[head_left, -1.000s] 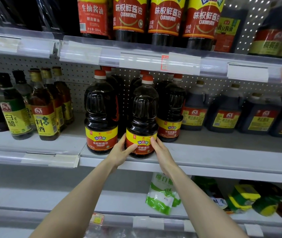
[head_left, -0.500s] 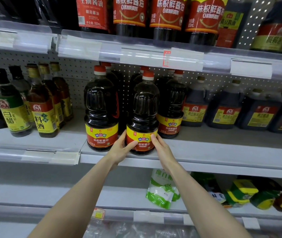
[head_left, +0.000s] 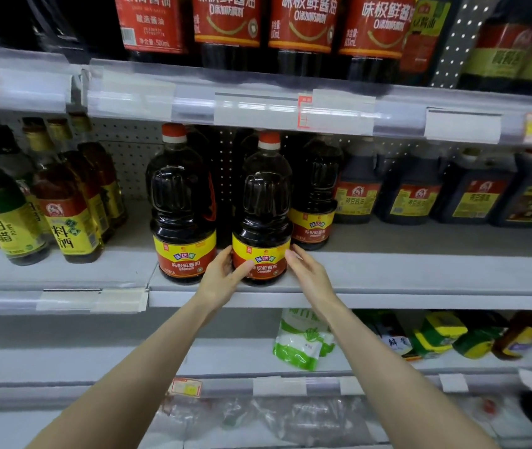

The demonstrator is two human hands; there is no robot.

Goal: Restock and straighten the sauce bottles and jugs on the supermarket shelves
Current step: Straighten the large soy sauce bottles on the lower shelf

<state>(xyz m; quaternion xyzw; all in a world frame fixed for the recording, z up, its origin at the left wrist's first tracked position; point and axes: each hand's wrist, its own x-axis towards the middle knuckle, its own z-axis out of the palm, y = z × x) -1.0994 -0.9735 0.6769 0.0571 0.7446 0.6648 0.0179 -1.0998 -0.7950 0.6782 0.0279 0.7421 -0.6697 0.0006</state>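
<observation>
Left hand [head_left: 222, 277] clamped round the jug [head_left: 266, 202], fingertips hidden behind it; right hand [head_left: 310, 275] fingers [head_left: 294, 255] straight, touching its label; top bottles [head_left: 301, 24] cut off

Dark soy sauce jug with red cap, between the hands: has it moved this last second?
Yes, the jug slid slightly back from the shelf lip, nearly level with its left neighbour.

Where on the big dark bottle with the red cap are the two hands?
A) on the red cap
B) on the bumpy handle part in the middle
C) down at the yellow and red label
C: the left hand grips and the right hand touches the yellow-and-red label at the bottom of the tall dark plastic soy sauce jug, well below its red cap.
</observation>
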